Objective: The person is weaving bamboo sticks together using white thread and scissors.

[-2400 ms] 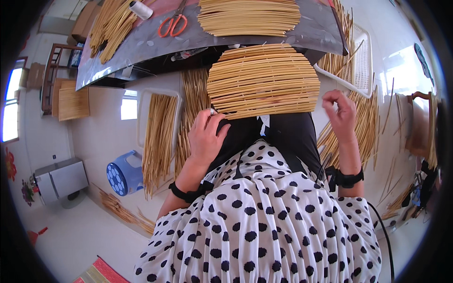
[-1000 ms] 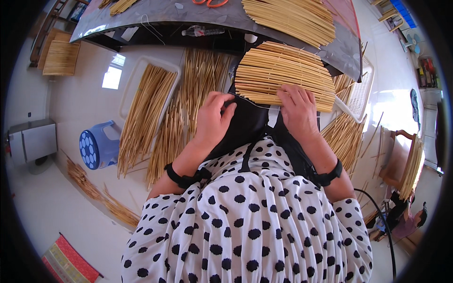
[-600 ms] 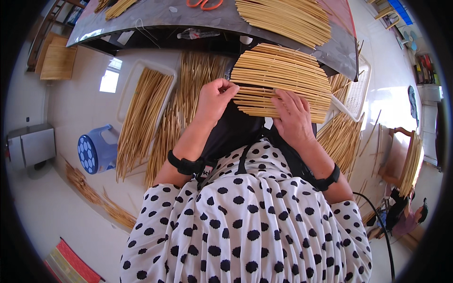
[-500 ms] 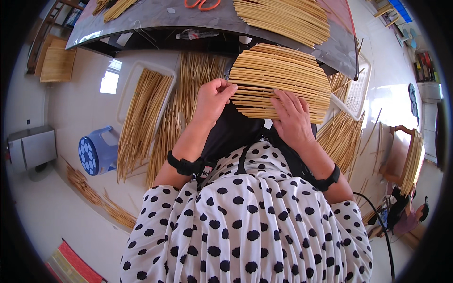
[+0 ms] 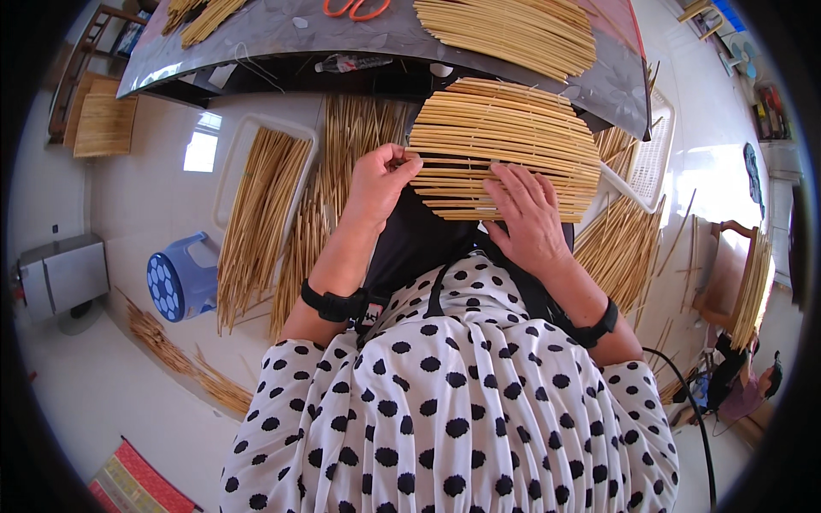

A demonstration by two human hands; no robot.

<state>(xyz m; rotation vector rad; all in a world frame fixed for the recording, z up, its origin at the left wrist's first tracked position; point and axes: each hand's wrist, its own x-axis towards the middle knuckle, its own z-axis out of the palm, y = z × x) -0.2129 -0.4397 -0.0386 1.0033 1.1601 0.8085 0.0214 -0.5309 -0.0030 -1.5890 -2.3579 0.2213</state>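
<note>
A rounded mat of thin reed sticks (image 5: 505, 115) lies across my lap, its sticks running left to right and joined by thread rows. A gap shows between sticks near its middle. My left hand (image 5: 374, 186) is at the mat's left edge, thumb and forefinger pinching the end of one stick (image 5: 436, 161). My right hand (image 5: 532, 209) rests on the near right part of the mat with fingers stretched out flat over the sticks and thumb by the near edge. Black bands circle both wrists.
On the grey-covered table (image 5: 342, 38) ahead lie a second stick mat (image 5: 509, 34), orange-handled scissors (image 5: 355, 8) and stick bundles. Sticks fill a white basket (image 5: 265, 171) at left; another white basket (image 5: 650, 162) stands right. A blue stool (image 5: 182, 275) is left. Another person (image 5: 744, 389) is far right.
My left hand has shifted slightly left and down along the mat's edge, still pinching. The right hand has slid a little left on the mat, and the gap between sticks looks wider.
</note>
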